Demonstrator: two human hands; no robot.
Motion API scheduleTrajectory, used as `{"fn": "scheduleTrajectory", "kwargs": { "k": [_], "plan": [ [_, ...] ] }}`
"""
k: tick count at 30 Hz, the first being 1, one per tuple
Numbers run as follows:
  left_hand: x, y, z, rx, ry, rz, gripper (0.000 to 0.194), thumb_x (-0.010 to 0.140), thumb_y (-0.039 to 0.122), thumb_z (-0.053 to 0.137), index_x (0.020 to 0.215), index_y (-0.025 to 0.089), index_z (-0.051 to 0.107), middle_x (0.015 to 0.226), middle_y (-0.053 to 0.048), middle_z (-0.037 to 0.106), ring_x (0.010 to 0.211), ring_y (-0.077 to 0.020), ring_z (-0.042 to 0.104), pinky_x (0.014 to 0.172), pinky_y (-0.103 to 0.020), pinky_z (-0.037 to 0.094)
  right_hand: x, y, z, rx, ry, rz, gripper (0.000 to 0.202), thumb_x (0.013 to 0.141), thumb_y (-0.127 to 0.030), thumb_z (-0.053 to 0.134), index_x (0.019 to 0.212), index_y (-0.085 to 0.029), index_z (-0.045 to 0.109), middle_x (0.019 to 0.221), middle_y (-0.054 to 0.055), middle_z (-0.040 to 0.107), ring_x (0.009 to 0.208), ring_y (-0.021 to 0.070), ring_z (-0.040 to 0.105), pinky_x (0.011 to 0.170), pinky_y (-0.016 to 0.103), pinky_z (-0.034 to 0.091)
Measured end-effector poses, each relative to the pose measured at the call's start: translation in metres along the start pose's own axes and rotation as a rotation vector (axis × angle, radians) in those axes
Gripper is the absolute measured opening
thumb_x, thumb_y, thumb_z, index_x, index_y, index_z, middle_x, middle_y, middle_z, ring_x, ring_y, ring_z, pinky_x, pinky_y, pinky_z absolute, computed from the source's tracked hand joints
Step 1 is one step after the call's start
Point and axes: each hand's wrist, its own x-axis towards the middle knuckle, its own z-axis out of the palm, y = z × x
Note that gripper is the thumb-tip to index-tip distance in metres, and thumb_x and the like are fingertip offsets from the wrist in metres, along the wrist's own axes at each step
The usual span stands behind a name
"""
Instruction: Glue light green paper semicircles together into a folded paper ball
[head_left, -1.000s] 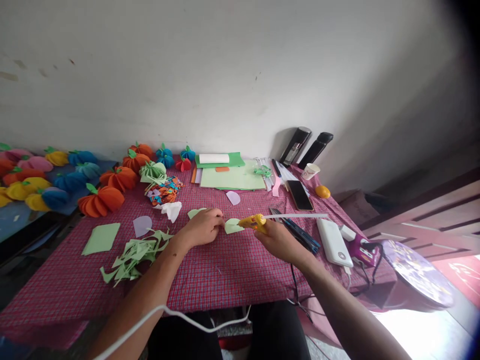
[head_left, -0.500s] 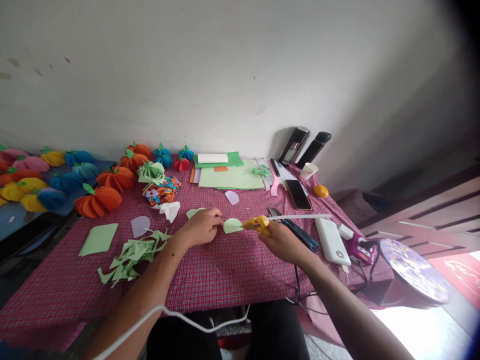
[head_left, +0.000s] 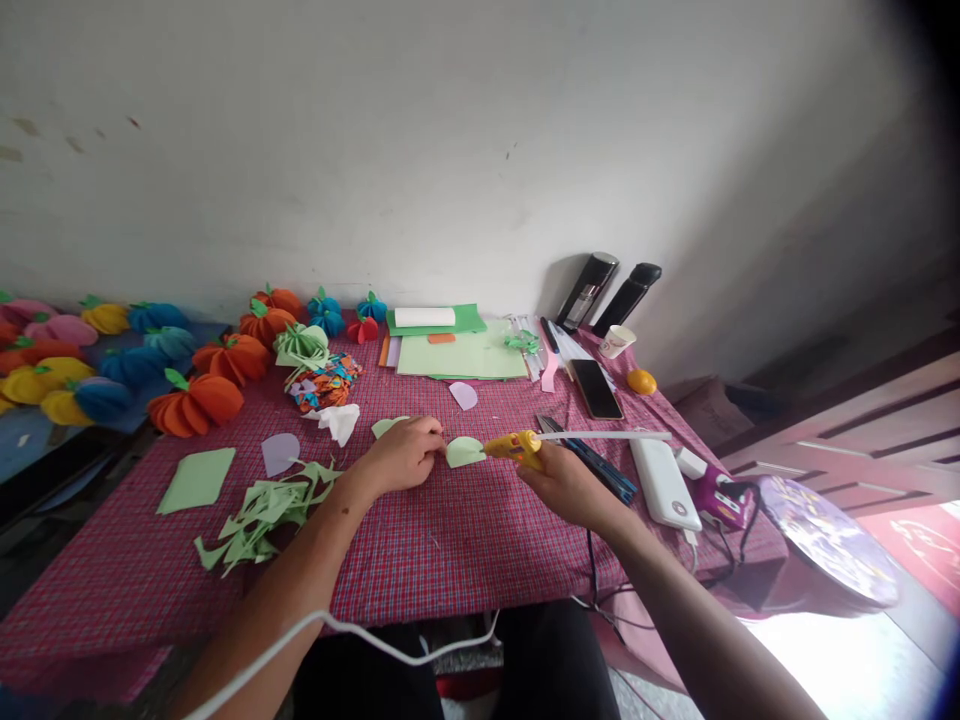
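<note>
My right hand (head_left: pixel 559 480) is wrapped round a yellow hot glue gun (head_left: pixel 516 447). A long whitish glue stick (head_left: pixel 607 435) sticks out of its back. The nozzle points left and meets the right end of a light green rounded paper piece (head_left: pixel 466 452). At that piece's left end, my left hand (head_left: pixel 409 453) has its fingers bent and its fingertips pinched at the edge. Behind the left hand another light green paper piece (head_left: pixel 388 426) shows in part. Beyond them lies a lilac paper piece (head_left: pixel 463 396).
Light green paper scraps (head_left: pixel 262 515) and a stack of light green paper (head_left: pixel 196 480) lie to the left. Several paper pumpkins (head_left: pixel 196 403) stand farther back. Right of me are a box cutter (head_left: pixel 600 468), a phone (head_left: pixel 597 389), a white power bank (head_left: pixel 666 484) and a paper cup (head_left: pixel 616 342).
The glue stick's far end has shifted slightly to the right. Both hands and the light green paper piece stay almost where they were.
</note>
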Motion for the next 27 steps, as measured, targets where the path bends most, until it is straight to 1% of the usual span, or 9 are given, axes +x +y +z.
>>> {"fn": "scheduleTrajectory", "kwargs": {
  "k": [3, 7, 11, 13, 15, 17, 21, 25, 27],
  "plan": [
    [0.0, 0.001, -0.001, 0.009, -0.013, -0.012, 0.033, 0.085, 0.008, 0.052, 0.1, 0.024, 0.077, 0.117, -0.006, 0.066, 0.109, -0.0222, 0.063, 0.1, -0.038, 0.048, 0.002, -0.001, 0.003, 0.009, -0.01, 0.004, 0.032, 0.086, -0.019, 0.052, 0.113, -0.022, 0.07, 0.085, 0.003, 0.071, 0.075, 0.0199, 0.063, 0.074, 0.031, 0.047],
    [0.0, 0.002, -0.002, 0.012, -0.014, -0.017, 0.034, 0.085, 0.008, 0.052, 0.101, 0.023, 0.077, 0.118, -0.007, 0.066, 0.11, -0.0224, 0.063, 0.1, -0.037, 0.048, 0.001, 0.002, 0.004, 0.013, -0.002, 0.011, 0.023, 0.086, -0.022, 0.055, 0.104, -0.021, 0.069, 0.078, 0.002, 0.069, 0.071, 0.0186, 0.06, 0.069, 0.03, 0.046],
    [0.0, 0.0, 0.0, 0.004, -0.012, -0.013, 0.034, 0.086, 0.009, 0.052, 0.102, 0.024, 0.078, 0.119, -0.007, 0.066, 0.111, -0.0234, 0.063, 0.1, -0.039, 0.049, -0.003, 0.008, -0.012, 0.123, 0.071, 0.097, 0.014, 0.086, -0.029, 0.058, 0.094, -0.02, 0.065, 0.066, -0.001, 0.062, 0.058, 0.016, 0.056, 0.057, 0.028, 0.043],
    [0.0, -0.001, 0.001, 0.005, -0.01, -0.01, 0.034, 0.086, 0.009, 0.052, 0.102, 0.024, 0.078, 0.12, -0.007, 0.066, 0.111, -0.024, 0.063, 0.099, -0.039, 0.05, -0.003, 0.011, -0.023, 0.264, 0.099, 0.15, 0.019, 0.087, -0.036, 0.059, 0.095, -0.019, 0.063, 0.064, -0.001, 0.061, 0.055, 0.0156, 0.055, 0.053, 0.027, 0.042],
    [-0.001, -0.002, 0.003, 0.009, -0.004, -0.009, 0.035, 0.086, 0.009, 0.052, 0.102, 0.024, 0.078, 0.12, -0.007, 0.066, 0.111, -0.0242, 0.064, 0.099, -0.04, 0.05, -0.003, 0.018, -0.034, 0.372, 0.129, 0.177, 0.027, 0.085, -0.042, 0.063, 0.099, -0.018, 0.063, 0.07, 0.0, 0.064, 0.058, 0.0157, 0.058, 0.053, 0.026, 0.043],
    [-0.001, -0.003, 0.004, 0.014, 0.006, -0.008, 0.036, 0.086, 0.009, 0.051, 0.102, 0.025, 0.078, 0.12, -0.007, 0.066, 0.11, -0.0239, 0.064, 0.099, -0.04, 0.05, -0.001, 0.028, -0.043, 0.35, 0.189, 0.229, 0.033, 0.081, -0.045, 0.068, 0.098, -0.017, 0.064, 0.074, 0.001, 0.066, 0.059, 0.0149, 0.057, 0.051, 0.025, 0.041],
    [-0.002, -0.002, 0.003, 0.008, 0.022, -0.014, 0.037, 0.087, 0.009, 0.049, 0.101, 0.026, 0.078, 0.121, -0.006, 0.066, 0.109, -0.0223, 0.065, 0.099, -0.038, 0.05, 0.004, 0.058, -0.054, 0.132, 0.279, 0.409, 0.038, 0.081, -0.054, 0.067, 0.084, -0.017, 0.066, 0.065, -0.001, 0.061, 0.056, 0.0133, 0.053, 0.049, 0.023, 0.035],
    [-0.002, 0.0, 0.002, 0.002, 0.022, -0.014, 0.036, 0.086, 0.01, 0.049, 0.1, 0.026, 0.079, 0.12, -0.005, 0.067, 0.109, -0.022, 0.065, 0.099, -0.038, 0.05, 0.015, 0.09, -0.063, 0.099, 0.208, 0.423, 0.04, 0.085, -0.055, 0.061, 0.079, -0.016, 0.066, 0.064, 0.0, 0.061, 0.057, 0.013, 0.053, 0.05, 0.023, 0.034],
    [-0.002, 0.001, 0.002, 0.01, 0.028, -0.012, 0.036, 0.086, 0.01, 0.05, 0.099, 0.026, 0.079, 0.12, -0.006, 0.067, 0.109, -0.0227, 0.065, 0.099, -0.039, 0.05, 0.025, 0.103, -0.064, 0.02, 0.152, 0.426, 0.039, 0.088, -0.053, 0.058, 0.077, -0.017, 0.066, 0.063, 0.0, 0.06, 0.054, 0.0127, 0.052, 0.048, 0.023, 0.032]
  ]
}}
